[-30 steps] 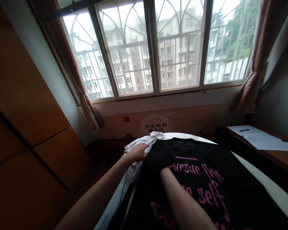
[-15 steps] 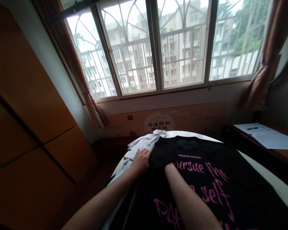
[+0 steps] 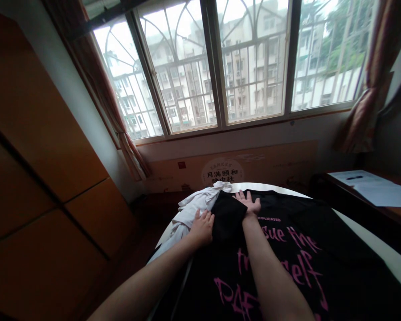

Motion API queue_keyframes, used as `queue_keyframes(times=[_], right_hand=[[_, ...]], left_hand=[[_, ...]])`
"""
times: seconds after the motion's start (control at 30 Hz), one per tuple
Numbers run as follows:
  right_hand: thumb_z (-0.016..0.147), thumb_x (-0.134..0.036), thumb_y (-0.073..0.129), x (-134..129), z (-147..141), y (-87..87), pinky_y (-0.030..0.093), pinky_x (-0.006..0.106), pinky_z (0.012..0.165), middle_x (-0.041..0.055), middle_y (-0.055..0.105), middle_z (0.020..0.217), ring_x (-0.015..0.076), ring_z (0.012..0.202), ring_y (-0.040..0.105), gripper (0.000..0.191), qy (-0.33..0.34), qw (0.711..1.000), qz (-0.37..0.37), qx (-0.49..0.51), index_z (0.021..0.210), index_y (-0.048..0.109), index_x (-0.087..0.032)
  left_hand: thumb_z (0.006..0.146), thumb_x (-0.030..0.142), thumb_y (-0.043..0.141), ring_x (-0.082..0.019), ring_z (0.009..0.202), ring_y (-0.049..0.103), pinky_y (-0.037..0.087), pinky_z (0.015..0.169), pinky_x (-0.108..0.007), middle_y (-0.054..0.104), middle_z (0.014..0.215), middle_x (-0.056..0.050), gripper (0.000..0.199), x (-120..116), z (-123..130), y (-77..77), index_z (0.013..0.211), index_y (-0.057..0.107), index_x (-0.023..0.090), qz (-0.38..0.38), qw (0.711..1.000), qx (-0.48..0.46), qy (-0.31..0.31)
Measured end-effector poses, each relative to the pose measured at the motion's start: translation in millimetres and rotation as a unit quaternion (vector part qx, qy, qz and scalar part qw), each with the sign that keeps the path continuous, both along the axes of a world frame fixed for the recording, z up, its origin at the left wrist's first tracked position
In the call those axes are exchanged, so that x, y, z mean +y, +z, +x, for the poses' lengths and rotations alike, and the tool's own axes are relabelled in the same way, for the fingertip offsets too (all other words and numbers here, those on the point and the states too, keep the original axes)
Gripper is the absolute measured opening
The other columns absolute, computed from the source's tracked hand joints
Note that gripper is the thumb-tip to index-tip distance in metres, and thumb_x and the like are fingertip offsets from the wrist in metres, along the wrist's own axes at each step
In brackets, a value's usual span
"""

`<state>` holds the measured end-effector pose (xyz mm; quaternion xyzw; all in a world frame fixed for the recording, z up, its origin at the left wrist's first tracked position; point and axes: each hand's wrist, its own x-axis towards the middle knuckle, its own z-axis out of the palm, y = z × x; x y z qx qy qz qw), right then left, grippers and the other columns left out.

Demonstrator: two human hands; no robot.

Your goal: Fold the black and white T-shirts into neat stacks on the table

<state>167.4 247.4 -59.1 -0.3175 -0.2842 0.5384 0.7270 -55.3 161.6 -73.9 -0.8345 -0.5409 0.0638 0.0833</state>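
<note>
Showing in head view: left hand (image 3: 202, 228) lay palm down, fingers slightly spread, on the left part of the black fabric T-shirt with pink lettering (image 3: 347, 254), near crumpled white cloth (image 3: 194, 200). Right hand (image 3: 249, 205) was wide open, fingers splayed, near shirt's neckline. Shirt lay spread over rounded white desk (image 3: 396, 265). White papers (image 3: 384, 192) sat on brown wooden side table (image 3: 399, 215), right.

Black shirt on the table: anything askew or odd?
On the black shirt, a sleeve looks folded inward over the front, near the left hand; beside it, the white cloth lies bunched. No spill or damage shows.
</note>
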Motion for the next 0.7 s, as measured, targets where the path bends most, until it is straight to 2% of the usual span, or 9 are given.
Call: queue_keyframes(times=[0.07, 0.13, 0.23, 0.33, 0.4, 0.47, 0.57, 0.63, 0.7], right_hand=[[0.102, -0.060, 0.017, 10, 20, 6.1, 0.046, 0.056, 0.104, 0.0131, 0.056, 0.142, 0.0256, 0.127, 0.059, 0.062, -0.027, 0.998, 0.009, 0.063, 0.149, 0.045, -0.030], [0.097, -0.065, 0.007, 15, 43, 16.0, 0.042, 0.058, 0.108, 0.0090, 0.050, 0.151, 0.0232, 0.135, 0.053, 0.068, -0.058, 0.989, 0.063, 0.123, 0.154, 0.034, -0.040], [0.093, -0.069, 0.015, 13, 65, 31.0, 0.041, 0.056, 0.111, 0.0044, 0.041, 0.158, 0.0217, 0.140, 0.048, 0.071, -0.077, 0.974, 0.149, 0.153, 0.157, 0.026, -0.041], [0.092, -0.067, 0.022, 9, 66, 36.2, 0.045, 0.052, 0.110, 0.0058, 0.041, 0.159, 0.0222, 0.137, 0.052, 0.070, -0.079, 0.970, 0.144, 0.179, 0.155, 0.032, -0.036], [0.092, -0.063, 0.023, 9, 60, 32.8, 0.049, 0.050, 0.106, 0.0077, 0.047, 0.155, 0.0221, 0.130, 0.059, 0.065, -0.072, 0.969, 0.099, 0.213, 0.147, 0.040, -0.033], [0.092, -0.055, 0.022, 12, 54, 25.4, 0.053, 0.047, 0.102, 0.0086, 0.054, 0.148, 0.0208, 0.121, 0.065, 0.056, -0.056, 0.966, 0.030, 0.251, 0.135, 0.048, -0.030], [0.091, -0.041, 0.024, 18, 51, 12.2, 0.057, 0.043, 0.096, 0.0084, 0.061, 0.138, 0.0184, 0.110, 0.069, 0.039, -0.050, 0.952, -0.076, 0.292, 0.114, 0.053, -0.027], [0.088, -0.038, 0.029, 20, 49, 4.6, 0.057, 0.043, 0.094, 0.0078, 0.064, 0.132, 0.0181, 0.107, 0.070, 0.031, -0.057, 0.945, -0.093, 0.309, 0.105, 0.053, -0.027], [0.086, -0.040, 0.033, 20, 47, -0.5, 0.056, 0.045, 0.095, 0.0068, 0.067, 0.127, 0.0191, 0.108, 0.069, 0.029, -0.059, 0.945, -0.060, 0.315, 0.101, 0.054, -0.027]], left_hand=[[0.074, 0.028, 0.060, -0.038, 0.152, 0.023, 0.004, 0.121, -0.068, 0.033, 0.160, -0.024, 0.086, 0, 1, 5.7, 0.154, 0.036, 0.011, -0.021, 1.000, 0.006, 0.014], [0.069, 0.030, 0.065, -0.040, 0.153, 0.015, 0.005, 0.120, -0.069, 0.025, 0.162, -0.024, 0.094, 5, 2, 16.2, 0.155, 0.034, 0.012, -0.062, 0.998, 0.014, 0.001], [0.065, 0.035, 0.071, -0.040, 0.153, 0.015, 0.019, 0.122, -0.060, 0.022, 0.164, -0.022, 0.096, 24, 10, 36.0, 0.153, 0.038, 0.013, -0.131, 0.990, 0.015, -0.047], [0.077, 0.032, 0.063, -0.031, 0.151, 0.028, 0.029, 0.122, -0.042, 0.031, 0.162, -0.017, 0.078, 56, 33, 46.3, 0.151, 0.042, 0.013, -0.122, 0.991, 0.000, -0.063], [0.085, 0.027, 0.054, -0.029, 0.150, 0.030, 0.025, 0.123, -0.041, 0.037, 0.160, -0.016, 0.067, 77, 52, 42.5, 0.150, 0.044, 0.012, -0.090, 0.994, -0.003, -0.056], [0.090, 0.028, 0.050, -0.033, 0.150, 0.029, 0.020, 0.124, -0.050, 0.038, 0.159, -0.019, 0.062, 95, 67, 32.2, 0.149, 0.044, 0.009, -0.062, 0.997, -0.003, -0.038], [0.094, 0.036, 0.048, -0.037, 0.151, 0.023, 0.015, 0.123, -0.059, 0.032, 0.161, -0.022, 0.065, 113, 72, 13.8, 0.152, 0.040, 0.009, -0.031, 1.000, -0.002, -0.004], [0.095, 0.041, 0.046, -0.036, 0.152, 0.021, 0.013, 0.123, -0.060, 0.029, 0.162, -0.021, 0.066, 121, 67, 4.3, 0.153, 0.038, 0.011, -0.018, 1.000, -0.003, 0.012], [0.096, 0.043, 0.044, -0.035, 0.153, 0.021, 0.010, 0.123, -0.060, 0.029, 0.162, -0.020, 0.065, 127, 59, -1.3, 0.153, 0.039, 0.012, -0.013, 1.000, -0.005, 0.019]])
